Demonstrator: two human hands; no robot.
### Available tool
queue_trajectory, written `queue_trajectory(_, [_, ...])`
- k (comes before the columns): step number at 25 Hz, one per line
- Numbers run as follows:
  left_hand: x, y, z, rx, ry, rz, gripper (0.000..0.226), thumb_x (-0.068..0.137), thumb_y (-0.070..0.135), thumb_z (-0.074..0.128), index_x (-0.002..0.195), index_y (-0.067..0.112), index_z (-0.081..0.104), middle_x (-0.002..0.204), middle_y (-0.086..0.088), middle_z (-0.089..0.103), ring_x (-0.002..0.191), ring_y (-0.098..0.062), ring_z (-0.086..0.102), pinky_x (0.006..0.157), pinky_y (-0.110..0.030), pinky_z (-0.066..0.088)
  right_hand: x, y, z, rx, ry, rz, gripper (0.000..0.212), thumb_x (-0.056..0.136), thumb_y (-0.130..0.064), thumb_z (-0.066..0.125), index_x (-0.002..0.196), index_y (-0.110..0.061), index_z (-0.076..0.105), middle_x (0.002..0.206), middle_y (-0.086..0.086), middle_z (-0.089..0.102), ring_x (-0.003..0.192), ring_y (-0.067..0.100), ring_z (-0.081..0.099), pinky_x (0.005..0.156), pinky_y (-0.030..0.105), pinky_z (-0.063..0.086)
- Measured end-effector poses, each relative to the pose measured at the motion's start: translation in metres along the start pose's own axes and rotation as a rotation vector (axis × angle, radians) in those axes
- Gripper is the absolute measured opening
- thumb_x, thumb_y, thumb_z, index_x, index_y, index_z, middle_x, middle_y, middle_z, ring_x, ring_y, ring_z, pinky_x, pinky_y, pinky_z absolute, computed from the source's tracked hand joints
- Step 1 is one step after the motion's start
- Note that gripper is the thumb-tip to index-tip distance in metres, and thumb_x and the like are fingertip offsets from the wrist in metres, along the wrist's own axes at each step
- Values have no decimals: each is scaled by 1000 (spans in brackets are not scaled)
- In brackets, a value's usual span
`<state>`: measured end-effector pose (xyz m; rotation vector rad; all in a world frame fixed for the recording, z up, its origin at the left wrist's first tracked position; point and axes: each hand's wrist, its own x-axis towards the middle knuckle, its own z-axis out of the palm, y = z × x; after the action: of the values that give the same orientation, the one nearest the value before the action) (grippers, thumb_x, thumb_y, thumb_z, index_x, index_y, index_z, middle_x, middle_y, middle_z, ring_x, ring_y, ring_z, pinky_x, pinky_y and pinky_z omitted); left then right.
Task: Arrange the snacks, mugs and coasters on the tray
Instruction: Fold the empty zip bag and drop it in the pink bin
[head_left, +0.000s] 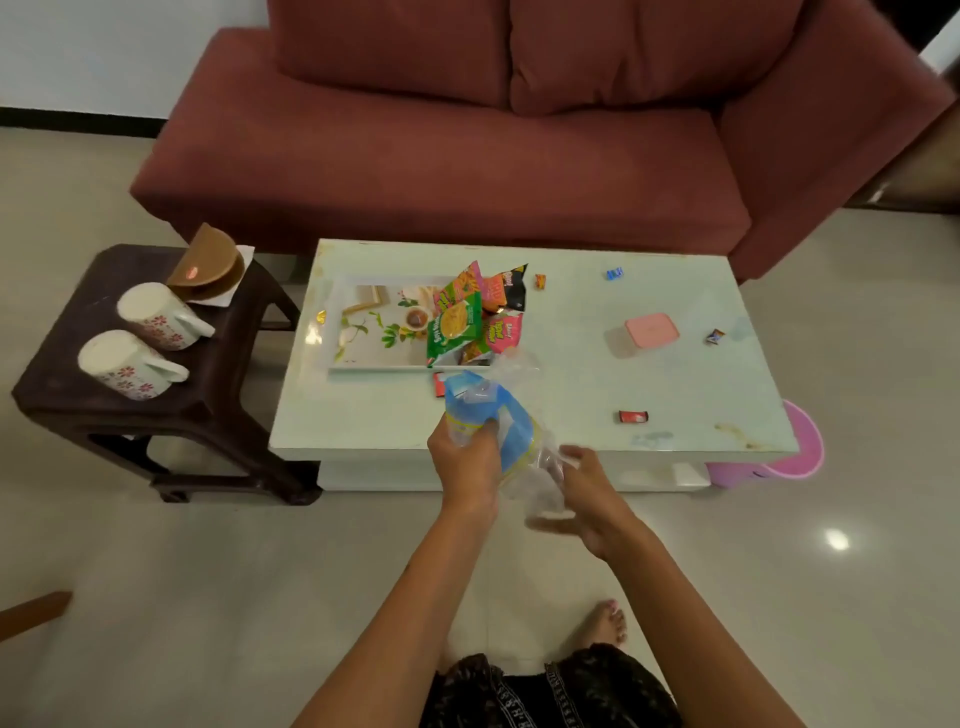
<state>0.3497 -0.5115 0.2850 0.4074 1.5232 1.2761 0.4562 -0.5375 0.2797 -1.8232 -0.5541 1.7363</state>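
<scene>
A white tray (363, 332) with a leaf print lies on the pale table. Several snack packets (470, 317) are piled on its right end. My left hand (467, 462) grips a blue and clear plastic bag (493, 421) over the table's front edge. My right hand (587, 493) touches the bag's clear lower end, fingers spread and blurred. Two white floral mugs (150, 317) (124, 364) lie on their sides on the dark stool at left. Brown round coasters (208, 265) lean behind them.
Small wrapped sweets lie on the table: red (632, 416), orange (540, 281), blue (614, 274), dark (715, 336). A pink-lidded box (649, 330) stands at right. A red sofa (467, 156) runs behind. A pink bin (789, 447) is by the table's right corner.
</scene>
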Motion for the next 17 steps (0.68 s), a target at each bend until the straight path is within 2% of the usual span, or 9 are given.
queue_trajectory(2, [-8, -13, 23, 120, -76, 141, 21, 73, 0, 62, 71, 21, 62, 68, 12, 60, 60, 4, 57, 61, -17, 46, -6, 1, -30, 62, -193, 151, 39, 94, -47, 41, 111, -15, 58, 106, 8, 66, 73, 21, 69, 52, 24, 53])
queue_trajectory(3, [-14, -18, 34, 208, -128, 241, 15, 69, 3, 57, 75, 15, 64, 69, 11, 61, 60, 6, 57, 61, -13, 44, -6, -2, -44, 133, -212, 163, 39, 96, -45, 37, 104, -15, 61, 93, 8, 69, 65, 19, 69, 47, 21, 51])
queue_trajectory(5, [-27, -30, 58, 376, -250, 458, 34, 60, 1, 49, 88, 5, 68, 82, 4, 67, 75, 3, 59, 71, -9, 45, -6, -14, -76, 314, -167, 148, 30, 97, -32, 39, 102, -10, 59, 78, 10, 72, 60, 22, 70, 44, 21, 52])
queue_trajectory(6, [-36, -37, 72, 439, -332, 552, 42, 58, -2, 49, 94, 5, 68, 92, 0, 69, 86, 1, 60, 79, -10, 46, -5, -21, -95, 380, -143, 134, 28, 95, -29, 42, 103, -7, 58, 79, 14, 71, 62, 26, 70, 47, 24, 55])
queue_trajectory(8, [-49, -49, 100, 597, -472, 707, 46, 57, -3, 56, 100, 7, 68, 103, -4, 69, 98, -9, 61, 89, -18, 47, -7, -36, -134, 404, -141, 101, 38, 90, -37, 49, 107, -5, 59, 87, 17, 67, 71, 30, 67, 57, 32, 59])
queue_trajectory(10, [-55, -61, 130, 771, -529, 840, 46, 54, 2, 63, 99, 8, 69, 103, -8, 71, 100, -20, 63, 91, -22, 44, -7, -45, -170, 363, -157, 61, 48, 83, -47, 57, 107, -5, 63, 89, 17, 66, 76, 30, 65, 68, 38, 59])
queue_trajectory(11, [-57, -66, 143, 841, -535, 901, 47, 53, 4, 67, 99, 7, 69, 102, -9, 71, 100, -22, 62, 91, -21, 41, -8, -49, -184, 347, -179, 33, 46, 81, -45, 61, 105, -6, 66, 88, 16, 67, 76, 30, 66, 70, 39, 58])
queue_trajectory(14, [-64, -83, 180, 915, -599, 1000, 45, 60, 8, 77, 103, 6, 67, 104, -11, 71, 108, -17, 51, 97, -17, 34, -6, -55, -226, 303, -227, -51, 27, 79, -20, 65, 103, -7, 66, 87, 12, 67, 76, 24, 66, 70, 36, 57])
queue_trajectory(17, [-79, -102, 211, 1022, -737, 979, 45, 65, 0, 74, 108, 6, 65, 117, -11, 66, 125, -27, 47, 106, -21, 32, 7, -54, -263, 353, -211, -20, 29, 80, -9, 61, 109, -6, 61, 91, 12, 64, 77, 22, 64, 62, 29, 56])
